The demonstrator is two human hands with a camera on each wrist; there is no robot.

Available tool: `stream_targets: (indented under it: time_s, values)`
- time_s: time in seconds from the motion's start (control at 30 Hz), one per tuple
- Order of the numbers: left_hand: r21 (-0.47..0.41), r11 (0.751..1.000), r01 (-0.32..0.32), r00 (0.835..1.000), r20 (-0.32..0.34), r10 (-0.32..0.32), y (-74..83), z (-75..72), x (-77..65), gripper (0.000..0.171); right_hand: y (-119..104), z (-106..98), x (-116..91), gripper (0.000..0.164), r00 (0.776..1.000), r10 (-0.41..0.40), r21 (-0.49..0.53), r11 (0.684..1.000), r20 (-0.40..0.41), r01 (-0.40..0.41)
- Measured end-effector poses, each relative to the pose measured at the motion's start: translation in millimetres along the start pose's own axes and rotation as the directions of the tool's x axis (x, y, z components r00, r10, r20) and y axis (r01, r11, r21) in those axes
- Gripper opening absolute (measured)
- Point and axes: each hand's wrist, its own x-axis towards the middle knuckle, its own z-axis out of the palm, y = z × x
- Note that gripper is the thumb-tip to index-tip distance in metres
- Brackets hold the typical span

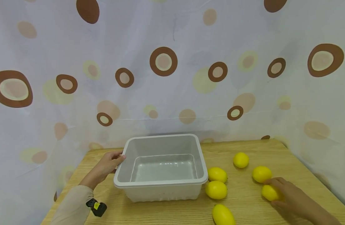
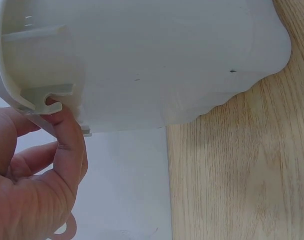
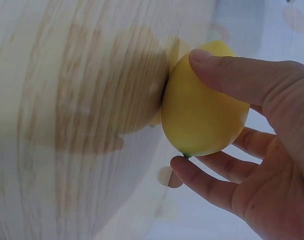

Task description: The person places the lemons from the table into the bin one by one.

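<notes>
A light grey rectangular plastic basin (image 1: 161, 190) sits on the wooden table, its inside bare. My left hand (image 1: 107, 165) grips its left rim, thumb on top and fingers curled beneath; in the left wrist view a fingertip meets a small hooked tab (image 2: 48, 100) under the rim. At the right, my right hand (image 1: 290, 197) holds a yellow lemon (image 1: 269, 192) close over the tabletop. The right wrist view has the thumb across this lemon (image 3: 204, 112), with fingers curled round its far side and one fingertip by its green tip. Another lemon (image 1: 261, 174) lies just beyond that hand.
Two lemons (image 1: 216, 190) lie against each other beside the basin's right wall. One more lemon (image 1: 223, 215) is near the front, and another lemon (image 1: 241, 160) farther back. A patterned curtain (image 1: 175, 103) hangs behind the wooden table (image 1: 242, 209) and along its sides.
</notes>
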Motion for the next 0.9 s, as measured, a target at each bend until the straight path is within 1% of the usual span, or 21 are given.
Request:
stream_targets:
  time_s: [0.1,0.23,0.3,0.33,0.47,0.63,0.7,0.8,0.9]
  values:
    - [-0.004,1.000,0.000,1.000,0.001,0.000,0.3,0.1,0.3,0.048,3,1,-1,0.061,1.000,-0.005,-0.038,0.999,-0.010,0.004]
    - [-0.005,1.000,0.002,1.000,0.003,-0.002,0.4,0.1,0.7,0.048,6,4,-3,0.062,0.998,-0.031,-0.101,0.995,-0.055,0.025]
    - [-0.005,1.000,0.003,1.000,0.003,-0.003,0.4,0.0,0.9,0.048,7,4,-4,0.062,0.997,-0.036,-0.118,0.993,-0.061,0.028]
    - [-0.005,1.000,0.002,1.000,0.004,-0.002,0.4,0.0,0.9,0.048,7,4,-5,0.063,0.998,-0.036,-0.119,0.992,-0.060,0.029]
    - [-0.005,1.000,0.001,1.000,0.002,-0.001,0.0,-0.2,0.7,0.048,3,-3,-5,0.062,1.000,-0.022,-0.112,0.993,-0.010,0.021]
    - [-0.002,1.000,0.004,1.000,0.000,-0.004,0.0,-0.4,-0.2,0.048,-9,-16,-1,0.059,0.999,-0.039,-0.125,0.991,0.014,0.040]
    - [0.001,1.000,0.006,1.000,-0.001,-0.006,0.3,-0.3,-0.6,0.048,-16,-23,2,0.057,0.998,-0.065,-0.129,0.989,0.017,0.066]
    - [0.005,1.000,0.009,1.000,-0.002,-0.009,1.0,0.0,-0.8,0.048,-28,-33,8,0.056,0.992,-0.125,-0.118,0.985,0.017,0.127]
    - [0.006,1.000,0.009,1.000,-0.002,-0.009,1.4,0.2,-0.8,0.048,-42,-43,16,0.054,0.979,-0.201,-0.137,0.971,-0.030,0.195]
